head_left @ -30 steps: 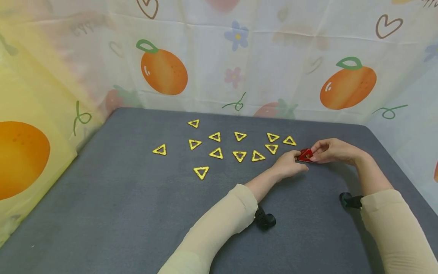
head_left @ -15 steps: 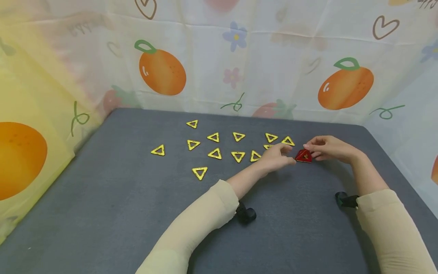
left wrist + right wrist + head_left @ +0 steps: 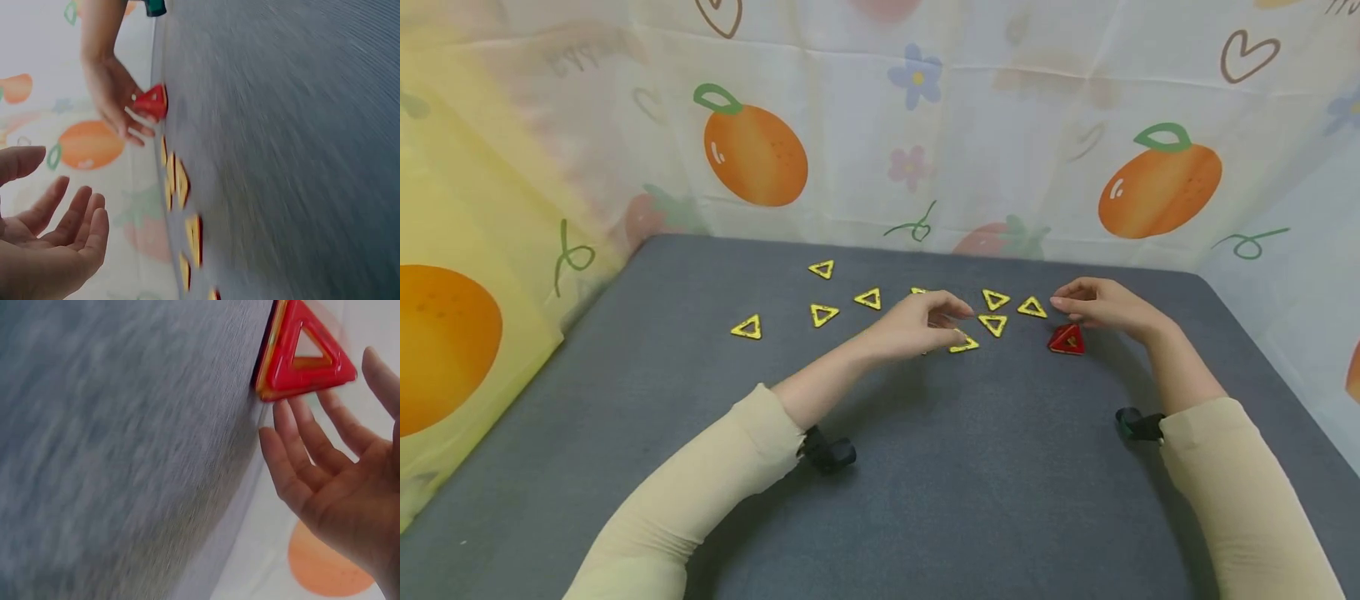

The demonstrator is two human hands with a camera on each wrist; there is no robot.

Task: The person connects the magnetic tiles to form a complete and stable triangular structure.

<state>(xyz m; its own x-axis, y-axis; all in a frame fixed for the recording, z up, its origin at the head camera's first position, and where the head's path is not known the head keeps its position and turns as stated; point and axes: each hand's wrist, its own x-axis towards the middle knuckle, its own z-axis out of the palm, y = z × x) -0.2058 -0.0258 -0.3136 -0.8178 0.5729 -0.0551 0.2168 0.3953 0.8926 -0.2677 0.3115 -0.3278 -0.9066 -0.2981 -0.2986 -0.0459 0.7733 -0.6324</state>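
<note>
A small red pyramid (image 3: 1067, 340) built of triangular magnetic tiles stands on the table at the right; a yellow edge shows at its base in the right wrist view. My right hand (image 3: 1108, 305) hovers just behind and above it, fingers spread and holding nothing. Whether a fingertip still brushes the pyramid (image 3: 306, 356) I cannot tell. Over the middle of the tile group is my left hand (image 3: 917, 325), its fingers loosely bent with nothing in them. It partly covers a yellow triangular tile (image 3: 966, 343) and hides others below it.
Several yellow triangle tiles lie flat across the far half of the dark grey table (image 3: 970, 500), among them a tile at the far left (image 3: 747, 327) and one near the pyramid (image 3: 1032, 307). A fruit-print curtain (image 3: 850, 125) hangs behind.
Both hands have let go of the red pyramid, which stays standing. My left hand has travelled left over the yellow tiles, while my right hand has lifted slightly up and away.
</note>
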